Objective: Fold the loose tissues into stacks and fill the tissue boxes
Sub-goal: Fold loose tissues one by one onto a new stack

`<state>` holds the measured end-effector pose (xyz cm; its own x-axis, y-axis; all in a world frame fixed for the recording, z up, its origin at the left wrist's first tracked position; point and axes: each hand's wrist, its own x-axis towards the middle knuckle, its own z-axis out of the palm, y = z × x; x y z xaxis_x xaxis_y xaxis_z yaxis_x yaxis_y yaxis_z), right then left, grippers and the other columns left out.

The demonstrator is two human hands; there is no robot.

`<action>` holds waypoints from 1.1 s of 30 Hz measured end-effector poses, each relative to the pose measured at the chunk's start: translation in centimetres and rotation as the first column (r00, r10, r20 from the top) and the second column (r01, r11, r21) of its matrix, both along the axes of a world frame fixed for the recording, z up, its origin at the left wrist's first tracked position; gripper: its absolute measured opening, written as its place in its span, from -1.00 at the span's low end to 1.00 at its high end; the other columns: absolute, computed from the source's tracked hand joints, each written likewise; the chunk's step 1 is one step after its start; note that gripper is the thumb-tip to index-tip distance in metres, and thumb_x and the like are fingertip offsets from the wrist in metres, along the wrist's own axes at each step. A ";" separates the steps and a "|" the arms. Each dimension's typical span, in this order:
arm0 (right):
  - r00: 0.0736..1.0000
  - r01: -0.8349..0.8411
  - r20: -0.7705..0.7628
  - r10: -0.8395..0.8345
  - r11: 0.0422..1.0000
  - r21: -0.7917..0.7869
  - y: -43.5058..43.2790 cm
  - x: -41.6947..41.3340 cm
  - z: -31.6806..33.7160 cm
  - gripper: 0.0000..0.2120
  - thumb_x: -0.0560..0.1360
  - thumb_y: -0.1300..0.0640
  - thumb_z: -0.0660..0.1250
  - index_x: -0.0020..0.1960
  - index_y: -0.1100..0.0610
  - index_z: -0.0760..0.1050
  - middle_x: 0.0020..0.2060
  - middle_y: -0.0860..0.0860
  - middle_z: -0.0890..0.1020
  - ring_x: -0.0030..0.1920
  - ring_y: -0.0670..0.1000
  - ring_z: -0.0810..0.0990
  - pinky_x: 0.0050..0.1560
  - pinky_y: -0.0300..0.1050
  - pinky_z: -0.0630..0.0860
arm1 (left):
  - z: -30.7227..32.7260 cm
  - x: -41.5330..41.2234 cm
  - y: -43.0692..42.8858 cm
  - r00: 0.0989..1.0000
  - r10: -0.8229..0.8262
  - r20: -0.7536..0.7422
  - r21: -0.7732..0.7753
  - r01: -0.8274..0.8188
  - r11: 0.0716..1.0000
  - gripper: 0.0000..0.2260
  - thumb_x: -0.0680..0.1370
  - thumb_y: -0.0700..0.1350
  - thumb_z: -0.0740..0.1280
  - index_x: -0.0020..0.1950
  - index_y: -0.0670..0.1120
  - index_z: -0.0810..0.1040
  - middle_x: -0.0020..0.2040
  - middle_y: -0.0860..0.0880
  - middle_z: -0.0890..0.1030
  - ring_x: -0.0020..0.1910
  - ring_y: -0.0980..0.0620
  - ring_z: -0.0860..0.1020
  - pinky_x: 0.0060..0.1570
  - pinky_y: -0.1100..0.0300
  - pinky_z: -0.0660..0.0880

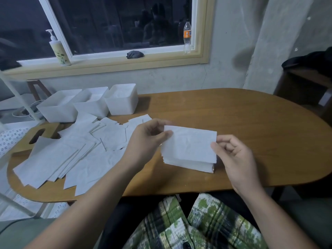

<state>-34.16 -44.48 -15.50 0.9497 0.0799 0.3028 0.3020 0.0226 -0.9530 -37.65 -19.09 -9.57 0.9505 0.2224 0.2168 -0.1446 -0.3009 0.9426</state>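
A folded white tissue [190, 142] was held flat between both hands over a small stack of folded tissues [188, 165], which lay on the wooden table [251, 123] near its front edge, right of the middle. Whether the sheet already touched the stack could not be told. The left hand [147, 139] pinched the tissue's far left corner between thumb and fingertips, and the right hand [231, 155] pinched its right edge the same way, the other fingers loosely curled. To the left, a wide heap of loose tissues [71, 155] was spread over the table, the sheets overlapping and some reaching its rounded end. Behind the heap stood three open white tissue boxes in a row, touching one another: the left box [59, 110], the middle box [91, 105] and the right box [122, 103], each with something white inside. A wooden lid [37, 136] with an oval slot lay partly under the loose sheets. On the windowsill [107, 66] beyond stood a pump bottle [59, 51] printed with leaves, a crumpled dark cloth [135, 54], and a clear soda bottle [187, 35] whose orange label bore a white mark too small to read. Green plaid clothing [197, 221] covered the person's lap below the table.
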 end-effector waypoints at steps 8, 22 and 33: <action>0.989 0.147 0.040 -0.141 0.955 -0.258 0.3 0.2 -0.2 -0.79 0.61 0.12 0.48 0.19 -0.06 0.55 -0.31 -0.03 0.67 -0.29 0.01 0.62 -0.21 -0.11 0.46 | -2.4 2.8 1.1 0.983 0.112 -0.144 0.188 -0.084 0.979 -0.84 0.49 0.02 0.62 0.03 0.11 0.72 -0.18 0.12 0.72 -0.19 0.15 0.65 -0.10 0.20 0.53; 0.963 0.260 0.179 -0.204 0.882 -0.393 0.6 0.0 -0.4 -0.81 0.58 0.14 0.48 0.13 -0.05 0.55 -0.21 -0.08 0.57 -0.18 -0.05 0.56 -0.19 -0.23 0.43 | -2.7 3.3 3.4 0.980 0.194 0.053 0.542 -0.191 0.818 -0.90 0.55 -0.06 0.54 0.04 0.09 0.70 -0.16 0.18 0.70 -0.13 0.28 0.64 -0.19 0.48 0.44; 0.965 0.215 0.238 -0.109 0.849 -0.483 0.9 -0.6 -0.6 -0.91 0.59 0.15 0.45 0.04 -0.03 0.61 -0.12 -0.16 0.58 -0.06 -0.09 0.58 -0.18 -0.40 0.40 | -3.0 1.9 10.8 0.973 0.230 0.017 0.818 -0.146 0.557 -0.83 0.50 0.02 0.56 0.07 0.07 0.71 -0.07 0.14 0.61 -0.05 0.04 0.63 -0.08 0.05 0.60</action>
<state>-34.77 -43.55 -16.11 0.8884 0.1209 0.4429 0.4388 -0.5073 -0.7417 -35.78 -8.25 -12.59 0.9313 0.1698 0.3223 0.0722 -0.9532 0.2937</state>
